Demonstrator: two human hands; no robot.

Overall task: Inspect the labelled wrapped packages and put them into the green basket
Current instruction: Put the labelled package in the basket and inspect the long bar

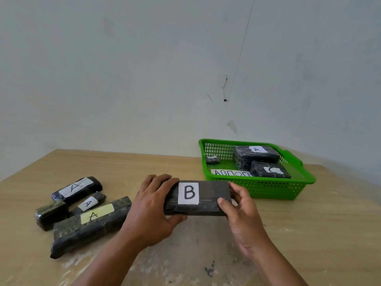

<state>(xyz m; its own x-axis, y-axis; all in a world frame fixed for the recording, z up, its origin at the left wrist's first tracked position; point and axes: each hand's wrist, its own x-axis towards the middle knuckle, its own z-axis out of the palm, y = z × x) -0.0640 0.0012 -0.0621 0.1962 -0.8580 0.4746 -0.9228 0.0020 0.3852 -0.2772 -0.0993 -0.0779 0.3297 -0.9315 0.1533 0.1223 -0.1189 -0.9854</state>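
Green basket [255,188]: holds a package marked A [256,154], a second package [268,172] with an unclear label, a small package [212,159] and a lettered paper strip [228,172]. It stands on a wooden table [309,223] against a pale, marked wall [144,69].

Package B [208,199]: just front-left of the basket, long axis left to right, label upward. The left hand [152,209] and right hand [241,209] grasp its ends, fingers [158,180] wrapped round it.

Four more packages [90,219] lie well left of the basket.

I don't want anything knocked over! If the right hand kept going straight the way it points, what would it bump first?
The right hand grips the B package, which would travel along. Ahead, the near wall of the green basket probably comes first, though depth is unclear.
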